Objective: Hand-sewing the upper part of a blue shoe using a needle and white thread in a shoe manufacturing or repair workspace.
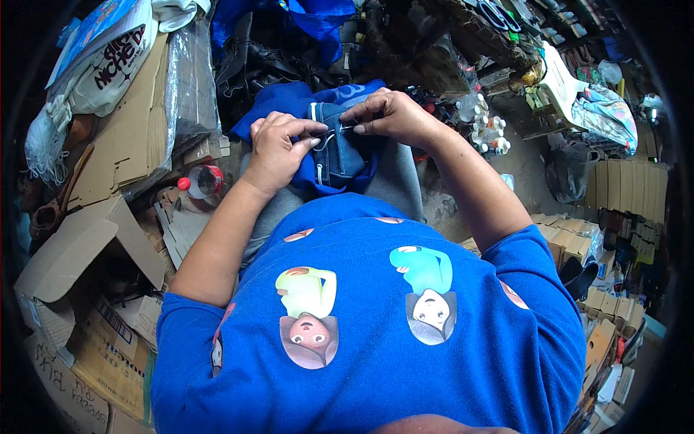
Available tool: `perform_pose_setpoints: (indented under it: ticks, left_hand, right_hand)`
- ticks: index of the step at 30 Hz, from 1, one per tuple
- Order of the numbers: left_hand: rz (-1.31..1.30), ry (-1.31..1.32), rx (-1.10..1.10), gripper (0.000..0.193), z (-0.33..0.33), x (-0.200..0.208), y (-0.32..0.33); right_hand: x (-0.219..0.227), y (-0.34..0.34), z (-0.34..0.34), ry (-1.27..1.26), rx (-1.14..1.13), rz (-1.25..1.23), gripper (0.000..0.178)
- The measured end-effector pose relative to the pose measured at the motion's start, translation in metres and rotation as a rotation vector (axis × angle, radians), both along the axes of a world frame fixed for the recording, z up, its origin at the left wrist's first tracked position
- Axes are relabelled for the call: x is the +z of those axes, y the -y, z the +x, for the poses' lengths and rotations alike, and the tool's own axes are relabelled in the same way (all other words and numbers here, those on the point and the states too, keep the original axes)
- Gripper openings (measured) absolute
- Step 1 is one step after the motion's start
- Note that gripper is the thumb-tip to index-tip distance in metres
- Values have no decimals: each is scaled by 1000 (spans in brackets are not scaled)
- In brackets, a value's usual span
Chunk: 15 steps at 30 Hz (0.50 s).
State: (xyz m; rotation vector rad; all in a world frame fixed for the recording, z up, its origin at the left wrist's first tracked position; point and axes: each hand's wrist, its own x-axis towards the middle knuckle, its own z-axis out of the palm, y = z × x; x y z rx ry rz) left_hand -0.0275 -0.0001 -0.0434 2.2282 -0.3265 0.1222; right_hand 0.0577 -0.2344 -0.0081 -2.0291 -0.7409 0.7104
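Across my lap lies a blue cloth [271, 101], with a dark blue stitched piece [345, 155] on top of it. The piece has a white edging strip and pale seams; whether it is a shoe part or a small bag I cannot tell. A thin white cord [329, 139] loops over its face. My left hand [278, 148] is closed in a pinch on the cord at the piece's left side. On the right, my right hand [397, 119] pinches at the cord, thumb and forefinger close together. The fingertips hide the exact grip.
To my left are flattened cardboard [137, 137], a bottle with a red cap [206, 181] and an opened carton [79, 253]. Several small white bottles [488, 134] stand at the right, near a white chair [560, 83] with cloth on it. Stacked cardboard [625, 192] lies farther right.
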Motion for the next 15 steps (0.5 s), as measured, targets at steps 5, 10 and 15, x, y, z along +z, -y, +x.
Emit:
perform_pose_setpoints:
  ticks: [5, 10, 15]
  left_hand:
    - [60, 29, 112, 22, -4, 1, 14]
    - [25, -15, 152, 18, -6, 0, 20]
    - [9, 10, 123, 15, -2, 0, 19]
  right_hand:
    - [-18, -1, -7, -90, -143, 75, 28]
    - [-22, -8, -17, -62, -263, 12, 17]
    - [-20, -13, -19, -159, -324, 86, 15]
